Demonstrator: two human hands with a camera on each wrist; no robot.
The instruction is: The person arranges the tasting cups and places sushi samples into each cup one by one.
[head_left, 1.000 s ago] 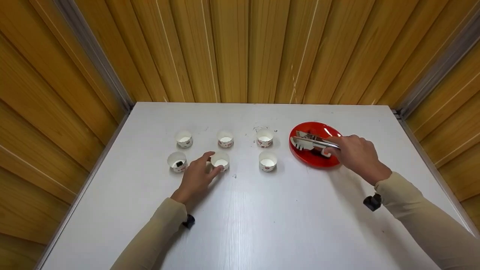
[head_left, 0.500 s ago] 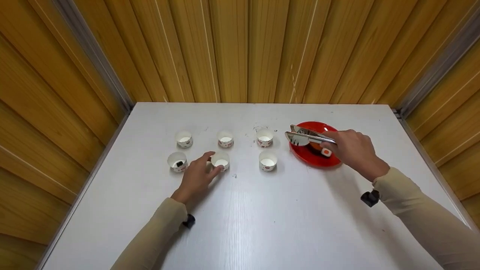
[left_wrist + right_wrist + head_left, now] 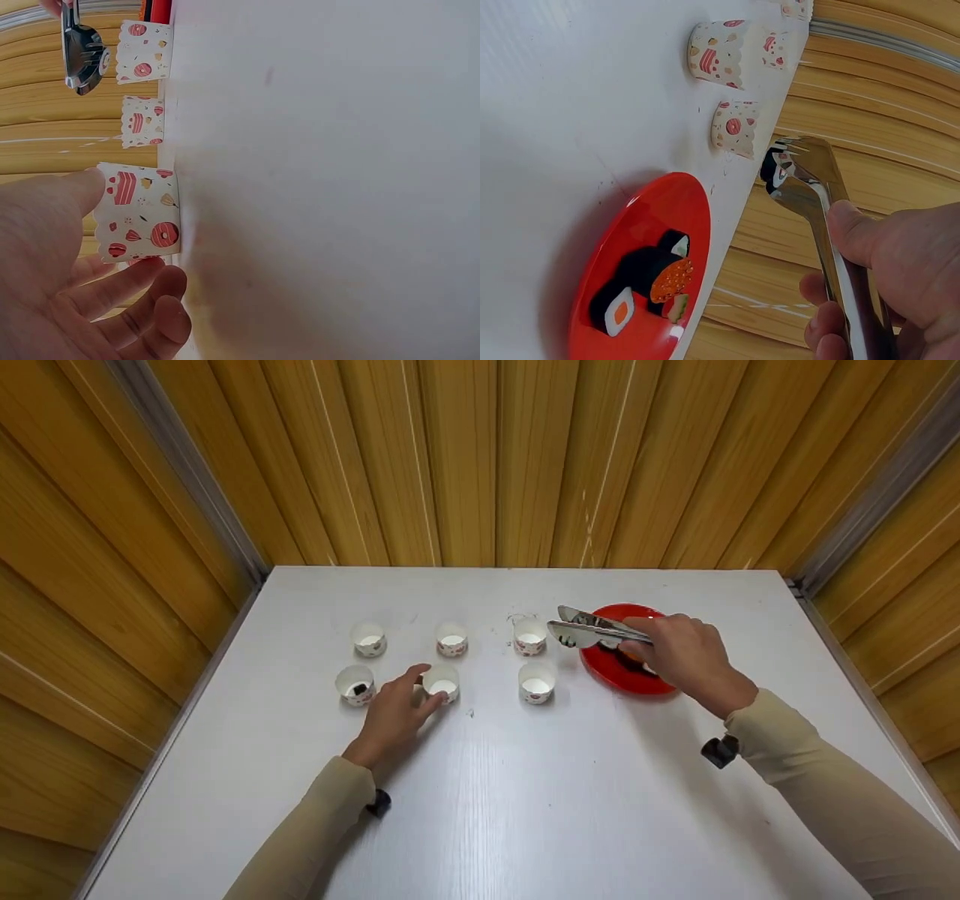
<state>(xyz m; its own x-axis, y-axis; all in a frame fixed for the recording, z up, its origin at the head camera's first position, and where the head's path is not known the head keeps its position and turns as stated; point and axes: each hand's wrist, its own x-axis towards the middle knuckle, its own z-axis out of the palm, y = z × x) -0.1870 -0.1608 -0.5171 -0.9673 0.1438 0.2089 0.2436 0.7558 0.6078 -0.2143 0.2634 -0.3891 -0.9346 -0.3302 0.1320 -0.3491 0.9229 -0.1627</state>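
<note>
With thumb and fingers about its sides, my left hand [image 3: 391, 716] holds a white paper baking cup [image 3: 142, 214] printed with cakes and donuts, standing on the table. Metal serving tongs [image 3: 600, 628] are gripped in my right hand [image 3: 690, 656]. Between the tong tips is a small sushi roll [image 3: 774, 169], black outside with white showing, raised above the table. The tips are just right of the back right baking cup [image 3: 530, 637]. Below and right of them lies the red plate [image 3: 626, 686], bearing several sushi pieces, one an orange-topped gunkan [image 3: 667, 277].
Several more baking cups stand in two rows, among them a front right cup [image 3: 536, 685] and a back left cup [image 3: 369, 640]. The front left cup [image 3: 345, 679] contains a small black piece [image 3: 359, 688]. Wood-patterned walls [image 3: 465, 457] border the white table [image 3: 480, 810].
The tongs have risen off the red plate and moved left towards the back right baking cup. My left hand has stayed at its cup.
</note>
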